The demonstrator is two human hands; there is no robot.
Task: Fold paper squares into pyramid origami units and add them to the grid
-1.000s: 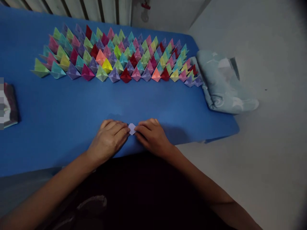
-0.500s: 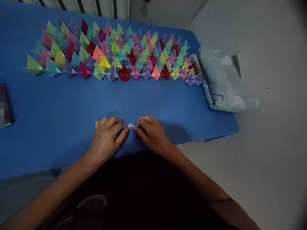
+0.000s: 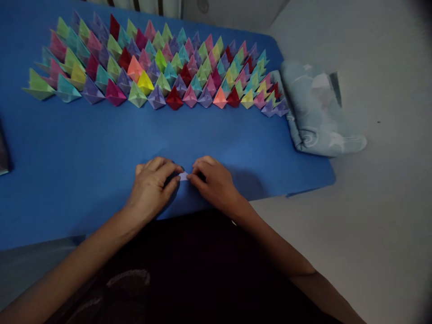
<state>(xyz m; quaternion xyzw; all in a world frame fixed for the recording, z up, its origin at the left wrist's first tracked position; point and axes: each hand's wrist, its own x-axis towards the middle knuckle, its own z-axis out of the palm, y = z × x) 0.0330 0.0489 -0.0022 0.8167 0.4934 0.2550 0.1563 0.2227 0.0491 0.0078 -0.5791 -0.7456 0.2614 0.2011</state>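
Between my two hands is a small piece of folded pale lilac paper (image 3: 183, 176), close to the near edge of the blue surface. My left hand (image 3: 153, 184) pinches its left end between thumb and fingers. At its right end, the thumb and fingertips of my right hand (image 3: 213, 182) are closed on it. Fingers cover both ends, so only the middle of the paper shows. Beyond the hands, rows of folded paper boats (image 3: 156, 97) in many colours stand on the surface.
The blue table (image 3: 101, 135) runs across the view, its near edge against my dark clothing. A folded grey-green cloth (image 3: 313, 117) lies at the right end, beside a pale wall (image 3: 381, 180). A dark object (image 3: 3, 153) shows at the left edge.
Both hands have shifted slightly on the lilac paper, and its visible part looks flatter. The view has moved a little; the paper boats stand as before.
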